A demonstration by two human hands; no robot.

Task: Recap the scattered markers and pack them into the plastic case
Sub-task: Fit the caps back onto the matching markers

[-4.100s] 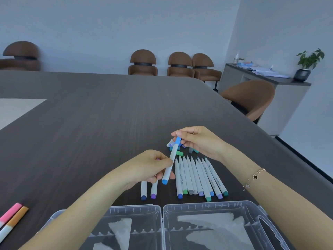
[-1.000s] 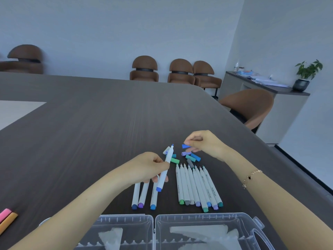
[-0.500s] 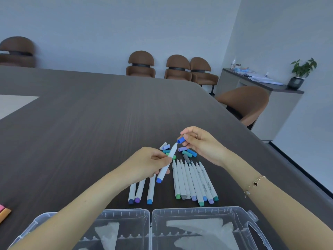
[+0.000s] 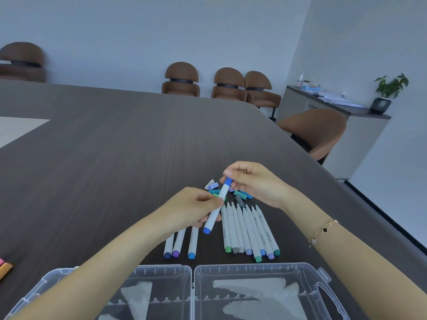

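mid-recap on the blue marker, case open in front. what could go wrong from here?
1. The right hand is pressing the blue cap onto the marker that the left hand pinches mid-barrel; pushed at an angle, it may not seat.
2. The loose caps lie just under both hands and could get knocked away.
3. The plastic case is still empty, so packing is all ahead.

Bare table (image 4: 115,158) left & beyond; loose caps (image 4: 213,185), marker row (image 4: 249,229), open case (image 4: 254,269) crowding near edge.
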